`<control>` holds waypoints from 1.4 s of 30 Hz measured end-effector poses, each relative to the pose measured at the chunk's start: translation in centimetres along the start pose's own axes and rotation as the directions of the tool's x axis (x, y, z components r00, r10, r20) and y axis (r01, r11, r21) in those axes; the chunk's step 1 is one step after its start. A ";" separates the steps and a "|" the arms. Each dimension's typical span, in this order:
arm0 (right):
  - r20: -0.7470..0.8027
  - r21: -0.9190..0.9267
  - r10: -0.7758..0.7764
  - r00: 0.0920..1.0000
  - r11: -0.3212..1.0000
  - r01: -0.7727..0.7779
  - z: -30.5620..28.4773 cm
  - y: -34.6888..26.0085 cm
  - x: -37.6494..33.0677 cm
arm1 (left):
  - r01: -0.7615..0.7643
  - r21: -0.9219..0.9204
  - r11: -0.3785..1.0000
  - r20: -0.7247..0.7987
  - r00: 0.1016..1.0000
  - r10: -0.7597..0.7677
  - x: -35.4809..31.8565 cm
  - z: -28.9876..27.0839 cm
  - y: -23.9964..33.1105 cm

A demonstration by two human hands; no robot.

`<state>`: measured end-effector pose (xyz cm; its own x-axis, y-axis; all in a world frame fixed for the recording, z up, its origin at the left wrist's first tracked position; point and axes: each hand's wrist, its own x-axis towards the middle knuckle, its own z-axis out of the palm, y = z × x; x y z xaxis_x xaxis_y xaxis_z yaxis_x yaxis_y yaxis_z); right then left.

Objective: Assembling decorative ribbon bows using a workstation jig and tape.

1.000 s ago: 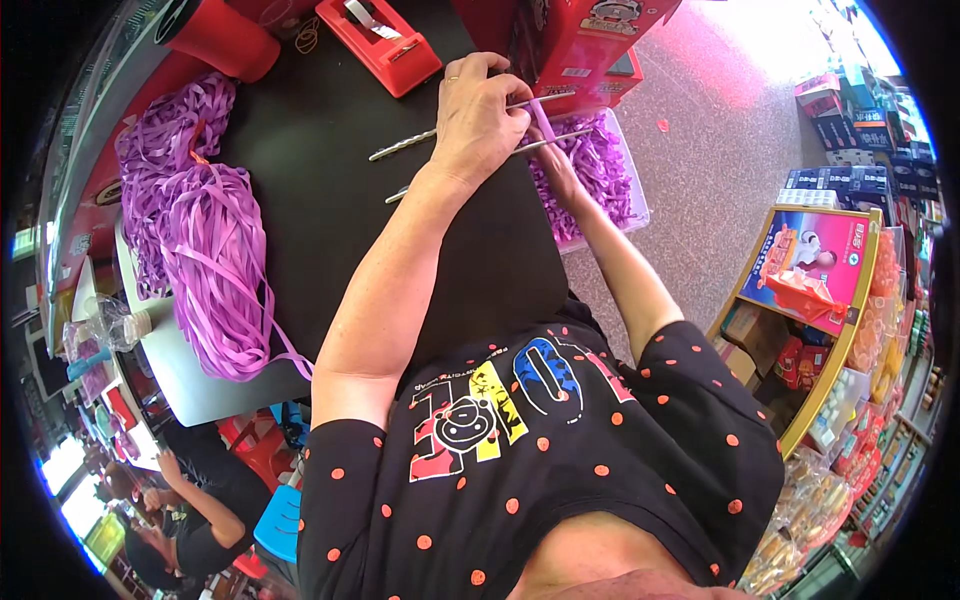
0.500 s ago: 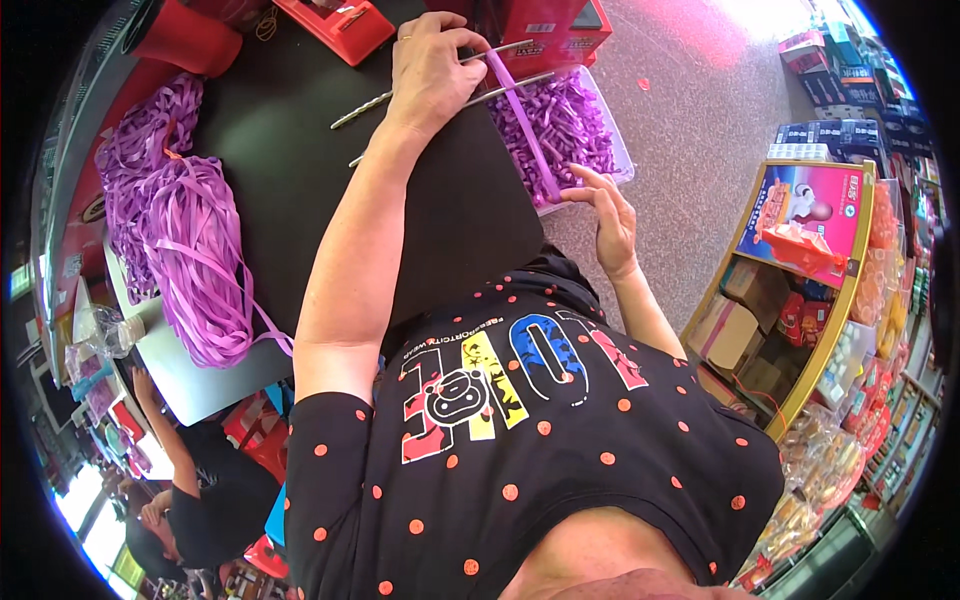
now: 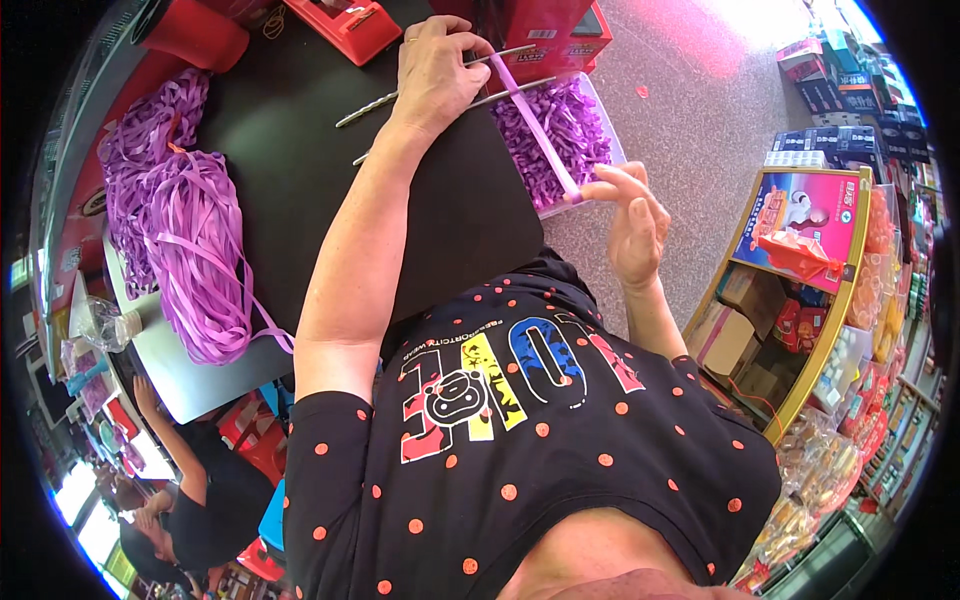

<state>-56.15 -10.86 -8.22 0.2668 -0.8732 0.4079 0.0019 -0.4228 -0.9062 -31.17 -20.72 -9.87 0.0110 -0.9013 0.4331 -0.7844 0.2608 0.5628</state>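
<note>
now | clear tray (image 3: pixel 612 150): purple ribbon pieces (image 3: pixel 555 135) | left hand (image 3: pixel 432 75) grip: metal rods (image 3: pixel 440 80) | right hand (image 3: pixel 632 220) grip: pinching ribbon strip (image 3: pixel 535 125)

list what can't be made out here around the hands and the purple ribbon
Head view, all of it:
- Left hand covers where the ribbon strip meets the metal rods.
- Red box is cut off by the top edge.
- Pieces in the clear tray are too small to tell apart.

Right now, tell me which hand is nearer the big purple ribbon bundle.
Left. The left hand holds the metal rods on the black table, closer to the ribbon bundle; the right hand is beyond the table's far edge.
</note>
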 end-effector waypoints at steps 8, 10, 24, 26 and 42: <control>0.134 0.332 -0.290 0.948 0.914 0.233 1.1 0.2 11.1 | -0.007 -0.006 1.000 -0.042 0.999 0.006 -0.1 -0.1 0.2; 0.192 0.439 -0.205 0.960 0.893 0.103 2.2 1.4 14.4 | 0.016 -0.019 1.000 -0.019 1.000 -0.017 -0.1 -0.2 0.3; 0.327 0.137 0.168 0.930 0.965 -0.223 6.3 12.8 19.6 | 0.067 -0.025 0.997 -0.019 0.998 -0.067 -0.1 -0.5 0.9; 0.363 0.104 0.238 0.901 0.950 -0.293 6.0 14.1 18.5 | 0.057 -0.025 0.998 -0.034 0.998 -0.057 -0.2 -0.5 0.9; 0.047 -0.004 0.272 0.961 0.962 -0.272 4.0 4.4 6.0 | 0.187 -0.258 0.948 -0.065 0.976 -0.210 0.4 -2.0 2.0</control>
<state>-50.64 -17.01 -10.18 0.3025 -0.9428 0.1400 -0.0749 -0.1699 -0.9826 -31.52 -19.90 -7.13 0.2159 -0.9115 0.3501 -0.5815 0.1680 0.7960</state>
